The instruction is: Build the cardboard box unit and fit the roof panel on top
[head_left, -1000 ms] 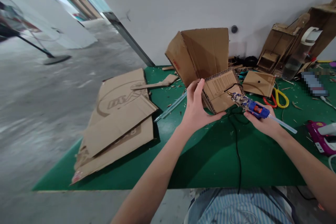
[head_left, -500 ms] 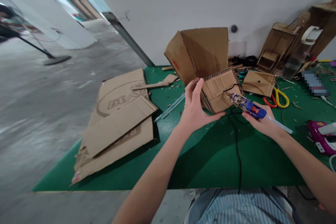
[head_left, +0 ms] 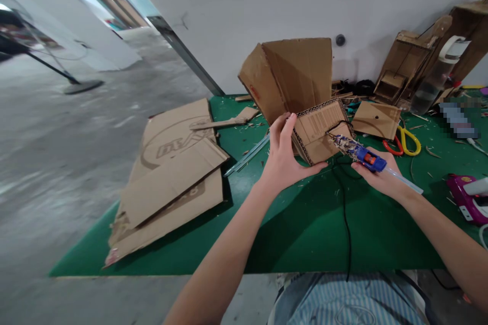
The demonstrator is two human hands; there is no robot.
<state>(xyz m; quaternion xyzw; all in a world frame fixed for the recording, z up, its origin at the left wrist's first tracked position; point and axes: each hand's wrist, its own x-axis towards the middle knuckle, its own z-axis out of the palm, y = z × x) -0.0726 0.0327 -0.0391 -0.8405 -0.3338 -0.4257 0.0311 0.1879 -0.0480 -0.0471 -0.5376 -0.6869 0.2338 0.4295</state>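
A small cardboard box [head_left: 316,150] is tilted toward me, its corrugated edges showing. My left hand [head_left: 284,155] grips it, fingers over the left edge and thumb along the bottom. In my right hand [head_left: 377,175] is a blue glue gun [head_left: 366,156] with a clear glue stick [head_left: 404,182] poking out of its back. The gun's nozzle points at the box's front face, at or very near the surface beside a black cord [head_left: 340,123]. Most of my right fingers are hidden behind the gun.
Cardboard sheets [head_left: 168,183] lie left on the green table [head_left: 301,244], near clear glue sticks [head_left: 247,155]. A folded cardboard piece [head_left: 297,71] stands behind the box. Rightward are scissors [head_left: 409,141], a cardboard square [head_left: 375,119], a bottle [head_left: 434,78], a phone [head_left: 457,119] and a magenta tool [head_left: 463,198].
Almost nothing differs. The glue gun's tip has shifted very slightly to the right; my left hand holds the box in the same place.
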